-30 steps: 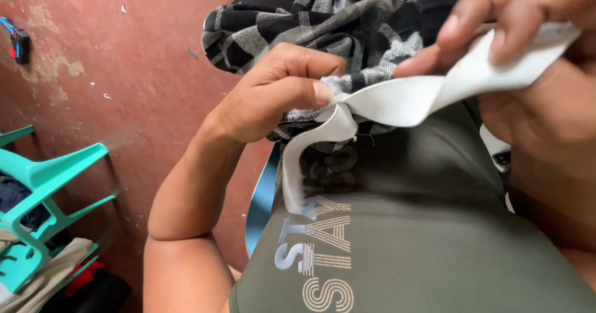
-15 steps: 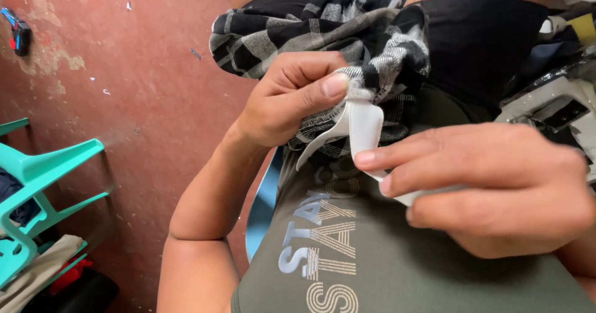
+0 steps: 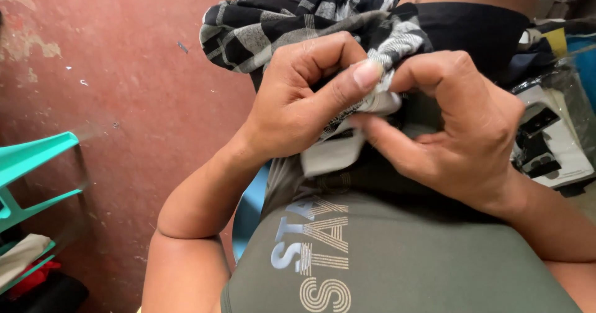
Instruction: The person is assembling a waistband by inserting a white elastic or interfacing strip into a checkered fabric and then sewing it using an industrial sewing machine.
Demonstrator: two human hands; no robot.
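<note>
A black, grey and white checked cloth (image 3: 292, 21) is bunched over my lap, above my olive-green shirt (image 3: 403, 257). My left hand (image 3: 298, 102) pinches the cloth's near edge, thumb on top. My right hand (image 3: 453, 133) meets it from the right, fingers curled on the same spot. Between the two hands sits a white elastic strip (image 3: 332, 155), one short end hanging below my left thumb. Most of the strip is hidden by my fingers.
A red-brown floor (image 3: 124, 102) fills the left side. A turquoise plastic chair (image 3: 31, 164) stands at the left edge with clothes under it. A white and black machine part (image 3: 552, 139) under clear plastic lies at the right.
My right hand has moved up and left until it meets my left hand at the cloth edge. The long white strip is now gathered short between my fingers.
</note>
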